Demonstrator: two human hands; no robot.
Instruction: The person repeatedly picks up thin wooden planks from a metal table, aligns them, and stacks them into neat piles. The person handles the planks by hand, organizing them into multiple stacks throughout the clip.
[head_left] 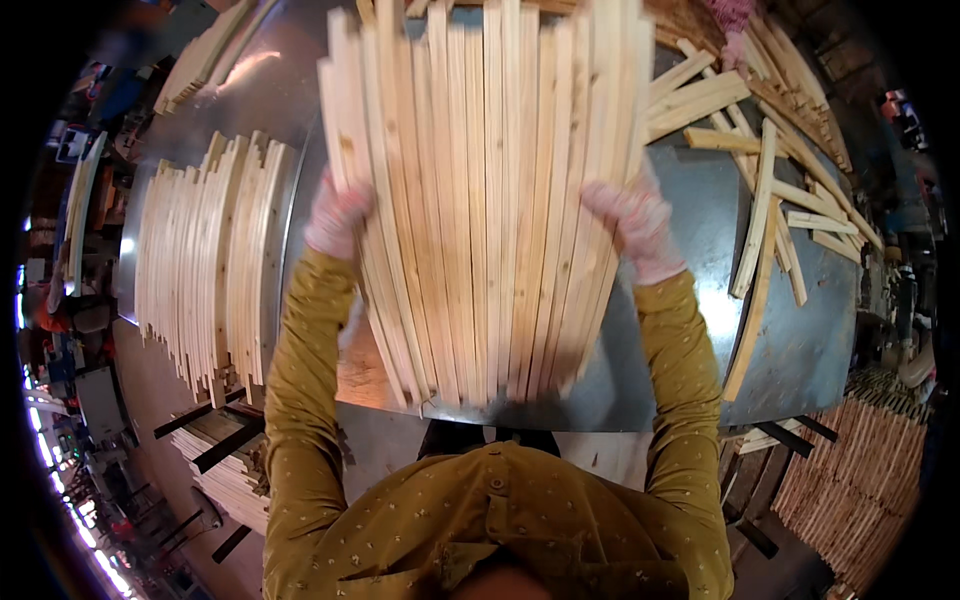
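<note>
At the far left, a row of pale wooden strips (190,250) lies side by side on the metal-topped table (695,205), ends stepped unevenly, and below it a lower stack of strips (215,470) shows beside black support bars (230,445). Here's the left hand (338,215), at the end of a mustard, speckled sleeve (310,370), forearm reaching forward and nearly straight; it's partly curled against the left edge of the big bundle of wooden strips (480,220), thumb side at the face, the other fingers hidden. And there's the bundle, dead centre, directly in front of the person, strips packed lengthwise, spreading wider at the far end; whether its near ends touch the tabletop, one cannot tell. Over to the right hand (635,220), mirroring the other: part-open, thumb laid across the face, palm side at the bundle's right edge, so the two clamp the load between them. Further right, loose strips (765,210) lie crisscrossed on the table, with a co-worker's hand (735,52) beside them at the top. Down at lower right, a big stack of narrow wooden pieces (850,490) sits in layered rows beyond the table.
</note>
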